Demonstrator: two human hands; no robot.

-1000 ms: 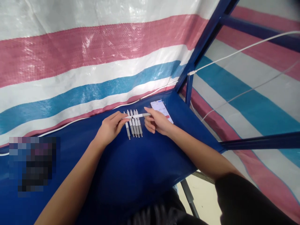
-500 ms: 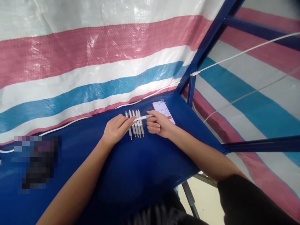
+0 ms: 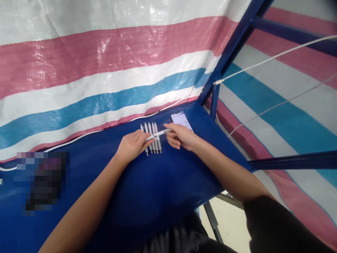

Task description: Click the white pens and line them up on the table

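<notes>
My left hand [image 3: 131, 146] is closed, pinching one end of a white and grey pen [image 3: 159, 133] between thumb and fingers. My right hand [image 3: 181, 136] grips the grey end of the same pen, its lower fingers curled loosely. Between the hands the pen's two halves meet at a slight angle; whether they have come apart I cannot tell. Beneath it, several similar click pens [image 3: 159, 144] lie side by side on the blue table [image 3: 158, 189], tips towards me. My left fingers cover part of the leftmost one.
A phone [image 3: 181, 119] with a lit screen lies behind my right hand, partly covered by it. At the left is a dark, pixelated object [image 3: 46, 182]. A white cable [image 3: 86, 135] runs along the table's back edge by the striped sheet [image 3: 105, 45]. Blue frame posts [image 3: 215, 100] stand at the right.
The pen was straight between my hands and now bends at its middle. My left fingers have shifted along it, and my right hand has tilted, its lower fingers loosening.
</notes>
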